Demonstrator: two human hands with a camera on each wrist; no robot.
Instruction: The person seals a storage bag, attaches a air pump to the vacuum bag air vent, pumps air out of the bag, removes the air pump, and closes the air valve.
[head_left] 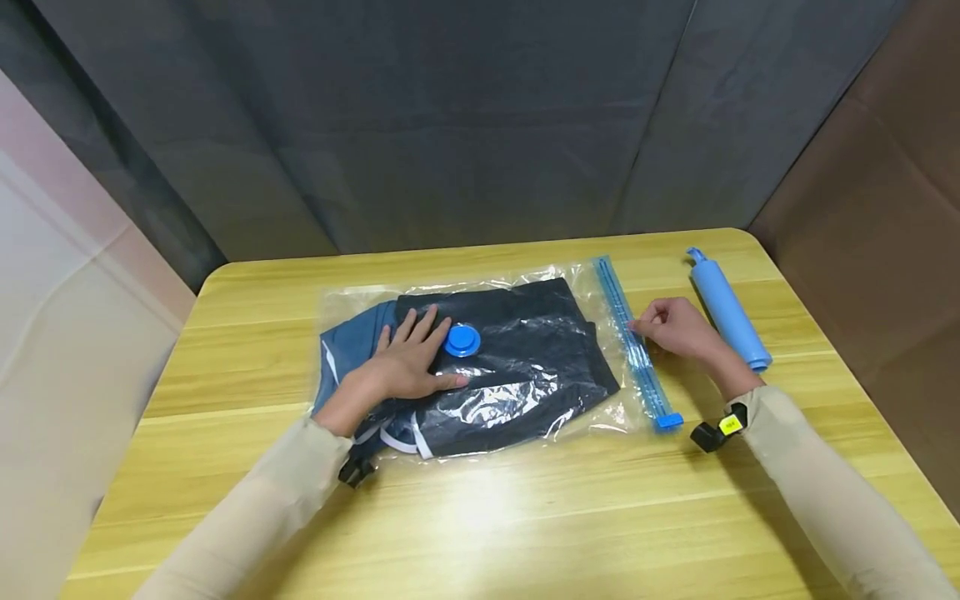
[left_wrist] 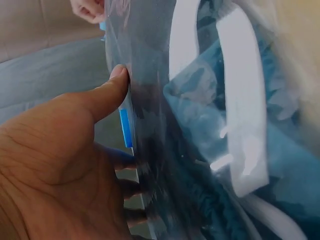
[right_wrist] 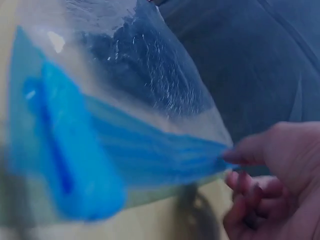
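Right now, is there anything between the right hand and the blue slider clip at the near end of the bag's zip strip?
Nothing visible does. The right hand pinches the blue zip strip about midway, and the slider clip sits at the strip's near end. Only bare strip lies between them. The blue pump lies off to the side, on the table.

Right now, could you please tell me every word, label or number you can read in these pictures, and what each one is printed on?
None can be read.
The small yellow tag on the black strap at the right wrist carries dark marks, too small and blurred to read.
The vacuum bag, its blue valve, its zip strip and the blue pump show no lettering.
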